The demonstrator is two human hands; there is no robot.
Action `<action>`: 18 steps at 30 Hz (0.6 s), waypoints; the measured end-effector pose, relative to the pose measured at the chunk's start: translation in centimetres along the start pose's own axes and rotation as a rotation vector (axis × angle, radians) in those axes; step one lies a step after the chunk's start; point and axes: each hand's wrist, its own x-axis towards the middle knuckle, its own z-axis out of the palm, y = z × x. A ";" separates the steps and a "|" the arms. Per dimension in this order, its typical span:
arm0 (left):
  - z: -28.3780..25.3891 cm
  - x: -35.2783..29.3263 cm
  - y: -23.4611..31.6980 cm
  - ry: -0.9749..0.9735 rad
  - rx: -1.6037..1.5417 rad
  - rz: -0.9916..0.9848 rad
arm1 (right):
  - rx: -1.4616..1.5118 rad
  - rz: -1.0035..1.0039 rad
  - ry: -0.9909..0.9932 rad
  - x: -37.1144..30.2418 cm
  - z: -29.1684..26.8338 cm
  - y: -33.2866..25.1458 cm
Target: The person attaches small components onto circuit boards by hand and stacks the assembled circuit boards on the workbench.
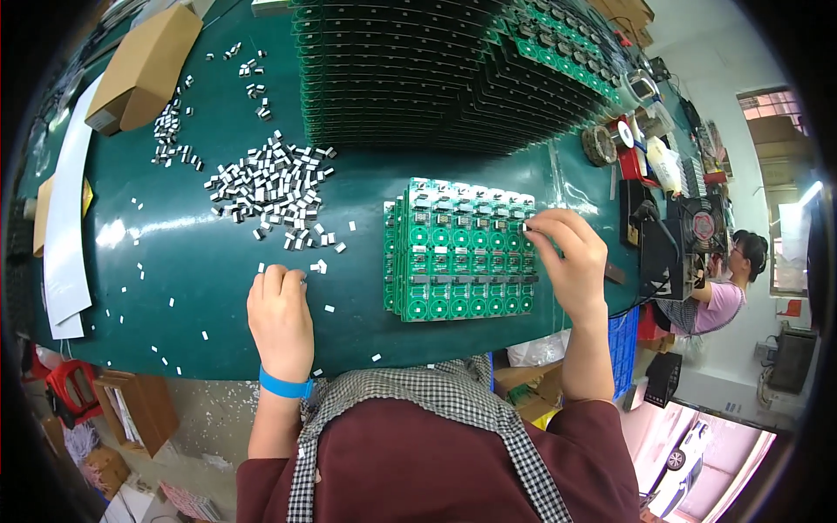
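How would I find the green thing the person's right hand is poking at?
Start at the dark green table and go to its near edge, between the two hands. There lies a green circuit board panel, a grid of small round-patterned squares, with the right hand pinching at its top right corner. Unlike the dark stacked boards behind, it lies alone and bright.

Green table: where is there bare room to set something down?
Most open: the green table near the front edge, left of the left hand, with only scattered small bits. Another patch lies between that hand and the circuit boards. Crowded: the parts pile and board rows behind.
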 end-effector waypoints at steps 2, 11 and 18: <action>0.1 -0.1 0.0 0.000 -0.014 0.003 | -0.059 -0.017 -0.038 -0.1 0.1 0.2; -0.2 0.3 0.9 0.064 -0.199 0.056 | -0.127 -0.079 -0.038 0.2 0.5 0.1; -0.6 0.5 1.6 0.048 -0.502 0.060 | -0.159 -0.133 -0.044 0.3 0.5 0.2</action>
